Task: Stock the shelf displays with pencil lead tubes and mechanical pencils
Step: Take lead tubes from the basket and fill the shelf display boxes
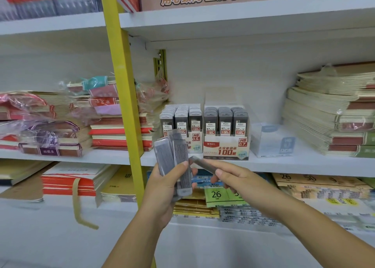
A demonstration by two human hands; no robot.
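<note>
Before a shelf point(284, 164) with an HB 0.5 box point(193, 141) and an HB 0.7 box point(225, 146), the left hand point(164, 188) grips several grey pencil lead tubes point(174, 156) upright; the right hand point(233, 180) pinches a single tube point(203, 163) beside them.

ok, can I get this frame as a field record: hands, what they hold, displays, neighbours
left hand: grips bunch of lead tubes, fanned, upright
right hand: pinches single lead tube, held level, end near the bunch
HB 0.5 display: on shelf, three rows of tubes, front partly hidden by the bunch
HB 0.7 display: right of the 0.5 one, touching it, three rows of tubes
white box: right of the 0.7 display
notebook stacks: far right of shelf
free slots: cannot tell
</note>
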